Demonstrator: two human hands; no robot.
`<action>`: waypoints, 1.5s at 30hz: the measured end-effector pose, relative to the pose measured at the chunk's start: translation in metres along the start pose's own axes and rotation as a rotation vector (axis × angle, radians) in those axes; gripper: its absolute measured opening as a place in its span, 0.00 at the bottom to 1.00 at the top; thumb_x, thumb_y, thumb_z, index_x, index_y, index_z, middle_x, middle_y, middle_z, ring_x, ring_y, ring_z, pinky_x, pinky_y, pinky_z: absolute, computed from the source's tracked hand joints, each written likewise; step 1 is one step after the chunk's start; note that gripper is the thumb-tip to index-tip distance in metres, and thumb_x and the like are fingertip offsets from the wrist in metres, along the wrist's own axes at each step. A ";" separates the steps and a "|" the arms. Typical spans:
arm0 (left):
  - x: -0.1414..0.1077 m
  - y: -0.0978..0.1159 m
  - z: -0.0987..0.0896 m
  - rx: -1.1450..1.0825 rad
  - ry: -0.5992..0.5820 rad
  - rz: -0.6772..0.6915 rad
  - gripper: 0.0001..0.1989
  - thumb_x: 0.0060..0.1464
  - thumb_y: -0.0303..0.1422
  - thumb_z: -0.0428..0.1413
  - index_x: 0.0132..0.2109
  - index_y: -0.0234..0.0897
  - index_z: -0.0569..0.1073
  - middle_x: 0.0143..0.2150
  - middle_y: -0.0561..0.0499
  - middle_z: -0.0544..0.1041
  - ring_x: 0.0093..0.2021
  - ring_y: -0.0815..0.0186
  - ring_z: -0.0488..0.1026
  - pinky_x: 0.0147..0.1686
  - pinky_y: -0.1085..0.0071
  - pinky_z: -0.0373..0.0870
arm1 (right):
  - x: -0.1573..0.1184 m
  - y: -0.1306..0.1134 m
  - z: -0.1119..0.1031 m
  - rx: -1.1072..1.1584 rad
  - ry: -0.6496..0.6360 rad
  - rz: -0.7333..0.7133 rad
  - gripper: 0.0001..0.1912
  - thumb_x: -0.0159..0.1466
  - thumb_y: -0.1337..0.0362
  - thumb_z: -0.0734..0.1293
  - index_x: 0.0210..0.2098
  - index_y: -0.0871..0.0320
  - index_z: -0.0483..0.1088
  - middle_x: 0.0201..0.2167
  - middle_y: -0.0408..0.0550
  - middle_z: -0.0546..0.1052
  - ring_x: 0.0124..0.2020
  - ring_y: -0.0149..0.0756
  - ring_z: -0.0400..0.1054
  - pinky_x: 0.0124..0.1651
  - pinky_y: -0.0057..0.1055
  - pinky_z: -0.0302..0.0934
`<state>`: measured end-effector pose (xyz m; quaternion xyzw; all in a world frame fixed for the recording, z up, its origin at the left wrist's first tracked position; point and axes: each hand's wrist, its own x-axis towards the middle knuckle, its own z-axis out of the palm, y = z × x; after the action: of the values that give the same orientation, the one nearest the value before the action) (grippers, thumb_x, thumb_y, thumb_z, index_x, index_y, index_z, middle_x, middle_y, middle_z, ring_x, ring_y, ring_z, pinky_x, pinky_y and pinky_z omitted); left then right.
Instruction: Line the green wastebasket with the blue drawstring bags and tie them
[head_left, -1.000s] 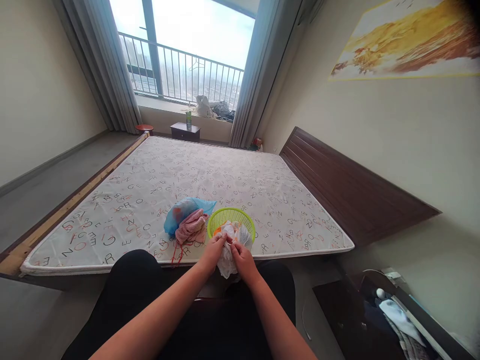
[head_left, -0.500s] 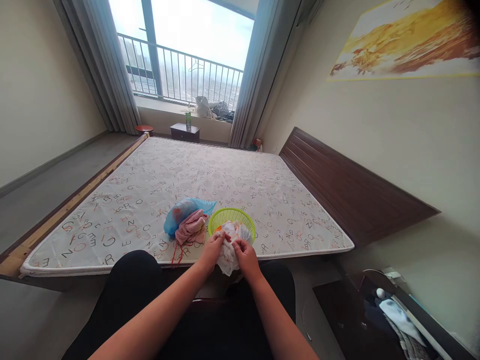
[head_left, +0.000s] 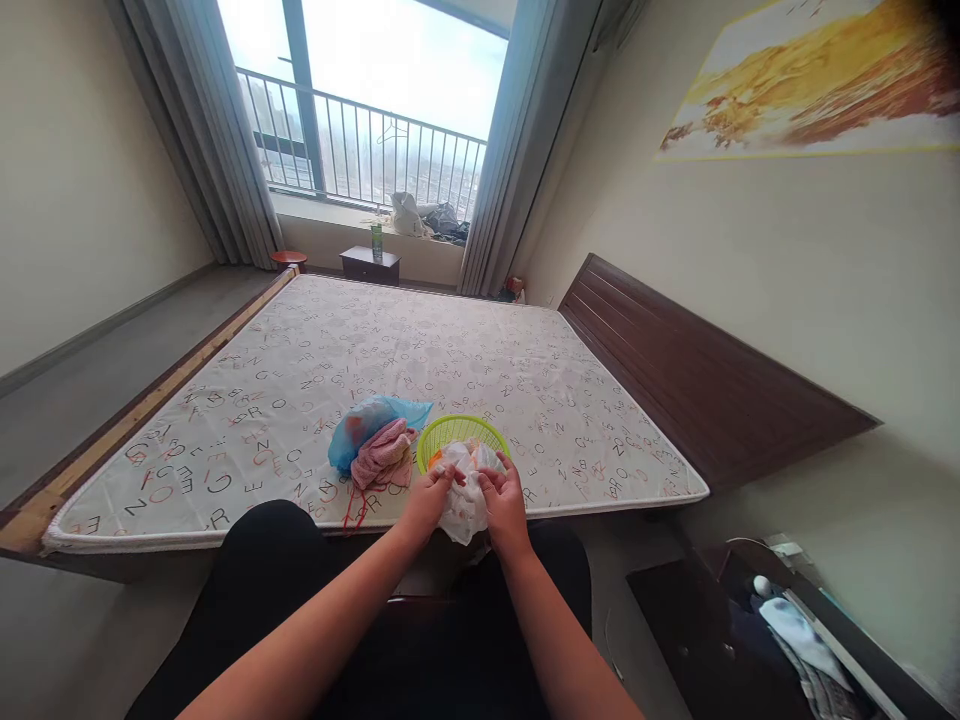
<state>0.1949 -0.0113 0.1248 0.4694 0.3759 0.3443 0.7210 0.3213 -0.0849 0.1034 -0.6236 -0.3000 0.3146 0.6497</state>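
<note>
A thin white plastic bag (head_left: 463,512) hangs over the near rim of a lime-green basket (head_left: 457,430), partly inside it. My left hand (head_left: 431,497) pinches the bag's left side between thumb and fingers. On its right side my right hand (head_left: 504,500) grips the plastic, thumb and fingertips together. Something orange (head_left: 436,458) shows at the basket's left, its kind unclear. Left of the basket lies a pink cloth (head_left: 384,455) with red strings (head_left: 355,508), against a blue plastic bag (head_left: 367,425).
The basket and bags rest near the front edge of a letter-printed mattress (head_left: 420,340). A dark wooden headboard (head_left: 697,370) stands at the right. At the lower right is a dark cabinet (head_left: 675,620) with clothes (head_left: 806,640) on it.
My right hand has shifted slightly up and right, and the hands are a bit farther apart. The white bag's hanging part is spread and slightly raised. Other things have not moved.
</note>
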 end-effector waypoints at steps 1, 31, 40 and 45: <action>0.000 0.000 0.000 0.000 -0.001 0.001 0.29 0.43 0.60 0.62 0.30 0.35 0.76 0.25 0.51 0.75 0.25 0.66 0.68 0.28 0.70 0.65 | 0.001 -0.003 0.000 0.007 -0.017 0.007 0.36 0.63 0.49 0.68 0.65 0.56 0.57 0.44 0.54 0.79 0.42 0.43 0.77 0.44 0.38 0.72; 0.010 -0.003 -0.006 -0.023 0.057 0.092 0.28 0.46 0.59 0.61 0.32 0.34 0.79 0.33 0.47 0.79 0.32 0.62 0.73 0.34 0.69 0.68 | -0.004 -0.017 -0.011 -0.413 -0.075 -0.341 0.29 0.62 0.57 0.70 0.60 0.54 0.62 0.57 0.55 0.71 0.50 0.42 0.70 0.53 0.42 0.67; 0.016 -0.008 -0.020 0.043 0.120 0.173 0.26 0.48 0.56 0.60 0.32 0.35 0.79 0.32 0.47 0.79 0.35 0.61 0.74 0.40 0.67 0.69 | -0.011 -0.018 0.004 -1.018 -0.392 -0.473 0.14 0.68 0.65 0.66 0.53 0.56 0.71 0.47 0.54 0.77 0.51 0.47 0.69 0.56 0.43 0.63; 0.015 -0.009 -0.023 0.061 0.119 0.163 0.26 0.48 0.56 0.60 0.32 0.34 0.79 0.32 0.47 0.78 0.33 0.62 0.72 0.35 0.68 0.68 | -0.008 -0.017 -0.001 -1.047 -0.361 -0.477 0.08 0.70 0.63 0.64 0.46 0.56 0.73 0.42 0.52 0.77 0.47 0.44 0.70 0.52 0.38 0.63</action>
<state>0.1832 0.0080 0.1066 0.4987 0.3890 0.4176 0.6524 0.3180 -0.0922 0.1206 -0.7129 -0.6521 0.0714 0.2479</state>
